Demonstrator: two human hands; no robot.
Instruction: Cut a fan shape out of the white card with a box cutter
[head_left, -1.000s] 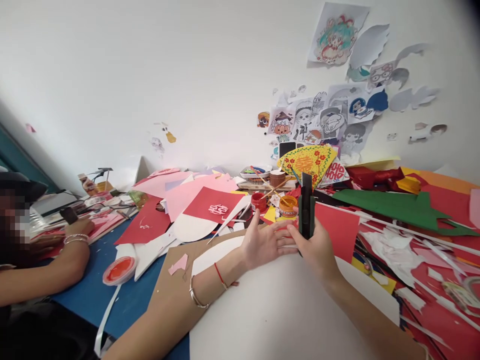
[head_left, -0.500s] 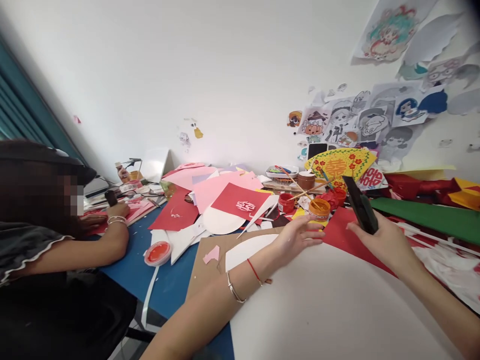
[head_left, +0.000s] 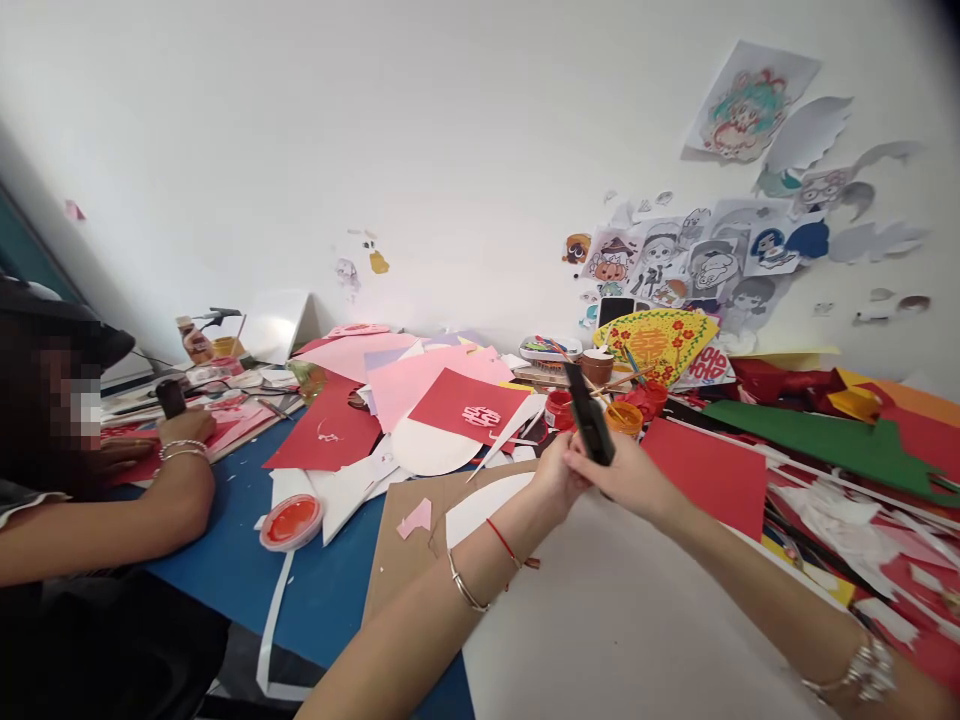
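Observation:
My right hand (head_left: 626, 470) is closed on a black, elongated tool (head_left: 590, 415), held upright above a large white paper (head_left: 615, 610). Against it is my left hand (head_left: 559, 480), its fingers curled near the tool's lower end; whether they grip anything is hidden. The white paper has a curved far edge and lies partly on a brown board (head_left: 394, 540). Beyond the hands stand a jar of orange paint (head_left: 624, 420) and red paint jars. A red sheet (head_left: 701, 475) lies right of my right hand.
At the left, a person's hand (head_left: 184, 428) holds a black object over red and pink paper. An open red paint tub (head_left: 291, 522) stands on the blue table (head_left: 330, 600). A yellow fan shape (head_left: 656, 340) leans near the wall; green paper (head_left: 825, 440) lies at right.
My right hand has moved left with the black tool and meets my left hand. My left hand's fingers, spread before, are now curled. The view has shifted right.

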